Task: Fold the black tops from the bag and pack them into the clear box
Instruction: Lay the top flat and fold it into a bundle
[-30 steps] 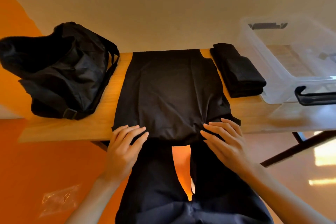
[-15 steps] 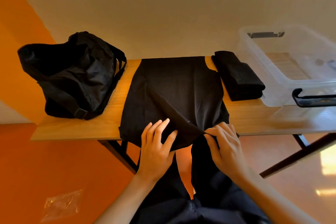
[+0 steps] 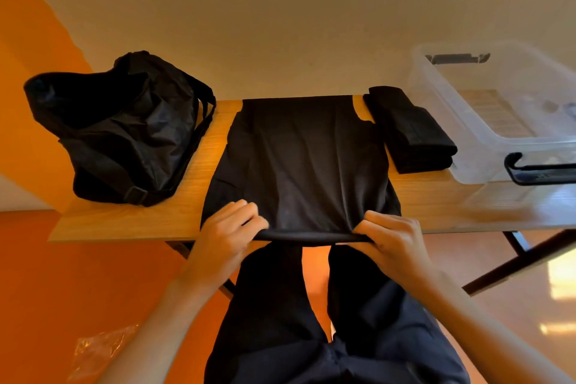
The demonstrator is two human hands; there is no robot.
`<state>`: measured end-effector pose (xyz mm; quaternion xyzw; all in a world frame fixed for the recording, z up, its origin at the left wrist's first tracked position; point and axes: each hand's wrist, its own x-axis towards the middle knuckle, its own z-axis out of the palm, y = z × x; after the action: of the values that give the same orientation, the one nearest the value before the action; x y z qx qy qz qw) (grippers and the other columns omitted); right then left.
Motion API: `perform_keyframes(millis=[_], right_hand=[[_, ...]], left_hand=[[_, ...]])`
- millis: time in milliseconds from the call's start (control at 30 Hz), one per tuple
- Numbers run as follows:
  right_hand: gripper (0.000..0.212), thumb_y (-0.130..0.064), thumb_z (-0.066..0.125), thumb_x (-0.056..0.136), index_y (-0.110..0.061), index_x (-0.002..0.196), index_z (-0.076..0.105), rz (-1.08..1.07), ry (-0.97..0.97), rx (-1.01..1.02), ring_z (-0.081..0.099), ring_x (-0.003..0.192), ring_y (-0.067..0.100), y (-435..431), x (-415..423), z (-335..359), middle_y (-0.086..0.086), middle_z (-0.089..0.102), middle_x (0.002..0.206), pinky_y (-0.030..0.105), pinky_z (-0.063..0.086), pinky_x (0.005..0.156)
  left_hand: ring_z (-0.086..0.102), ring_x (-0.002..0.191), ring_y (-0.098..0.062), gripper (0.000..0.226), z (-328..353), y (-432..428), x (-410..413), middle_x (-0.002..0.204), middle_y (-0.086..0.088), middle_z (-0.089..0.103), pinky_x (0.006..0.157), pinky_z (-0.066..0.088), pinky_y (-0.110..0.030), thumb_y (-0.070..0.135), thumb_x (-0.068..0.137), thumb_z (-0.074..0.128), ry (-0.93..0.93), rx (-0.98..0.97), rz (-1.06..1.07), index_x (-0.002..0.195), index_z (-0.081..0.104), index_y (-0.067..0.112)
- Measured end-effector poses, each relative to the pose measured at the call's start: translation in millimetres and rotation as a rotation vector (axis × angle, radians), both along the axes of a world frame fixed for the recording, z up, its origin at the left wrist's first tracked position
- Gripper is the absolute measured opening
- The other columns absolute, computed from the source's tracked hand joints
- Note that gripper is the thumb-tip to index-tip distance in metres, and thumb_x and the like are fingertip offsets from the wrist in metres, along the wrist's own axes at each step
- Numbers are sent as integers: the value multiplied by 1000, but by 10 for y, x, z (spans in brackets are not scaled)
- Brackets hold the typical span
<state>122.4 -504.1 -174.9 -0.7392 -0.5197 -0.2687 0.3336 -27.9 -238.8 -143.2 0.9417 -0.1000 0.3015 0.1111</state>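
Note:
A black top point(image 3: 305, 159) lies spread flat down the middle of the wooden table point(image 3: 131, 218). Its near hem is gathered into a taut roll at the table's front edge. My left hand point(image 3: 230, 231) grips the left end of that hem and my right hand point(image 3: 389, 237) grips the right end. A folded black top point(image 3: 408, 131) sits to the right of the spread one. The black bag point(image 3: 118, 128) slumps at the table's left end. The clear box point(image 3: 498, 112) stands open at the right end, with nothing black inside.
The box has a black latch handle point(image 3: 536, 170) on its near side. My dark trousers point(image 3: 327, 321) fill the space below the table edge. A clear plastic wrapper point(image 3: 96, 352) lies on the orange floor at the lower left. A wall stands behind the table.
Both hands have gone from lying flat on the top's near part to gripping its hem, which is now lifted and stretched between them. The diagonal crease has flattened out.

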Motion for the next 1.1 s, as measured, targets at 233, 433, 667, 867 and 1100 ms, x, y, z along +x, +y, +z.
perform_keyframes(millis=[233, 433, 667, 867, 1100], right_hand=[[41, -52, 62, 98, -15, 81, 67, -366, 163, -52, 56, 69, 14, -218, -91, 3, -4, 58, 79, 32, 46, 48], [62, -63, 69, 82, -9, 109, 54, -747, 483, -119, 51, 93, 27, -125, -34, -21, 7, 54, 102, 43, 49, 81], [16, -27, 72, 91, -17, 89, 60, -639, 591, -29, 50, 95, 26, -51, -39, 32, 2, 53, 96, 49, 48, 84], [16, -18, 57, 103, -11, 92, 49, -549, 728, 193, 53, 63, 14, -138, -210, 261, 0, 55, 70, 27, 39, 53], [22, -35, 71, 94, -22, 110, 62, -409, 1477, 427, 73, 96, 26, -299, -237, 397, 9, 74, 101, 45, 59, 87]], left_hand=[[50, 97, -24, 85, -153, 263, -366, 108, -7, 53, 84, 43, -35, 79, 93, 30, 123, -184, 358, 114, 67, 5], [46, 101, -34, 65, -280, 148, -236, 109, -17, 58, 83, 44, -49, 60, 96, 49, 212, -273, 851, 119, 61, 1], [51, 101, -31, 39, -102, 7, -157, 98, -8, 57, 82, 47, -45, 44, 95, 63, 275, -469, 795, 99, 62, 5], [65, 117, -10, 35, 105, -184, -321, 123, 8, 71, 101, 52, -39, 22, 96, 70, 87, -1301, 483, 130, 65, 16], [68, 118, -24, 38, 105, -69, -526, 127, -8, 71, 96, 58, -35, -1, 96, 52, 64, -1773, 163, 131, 62, 9]])
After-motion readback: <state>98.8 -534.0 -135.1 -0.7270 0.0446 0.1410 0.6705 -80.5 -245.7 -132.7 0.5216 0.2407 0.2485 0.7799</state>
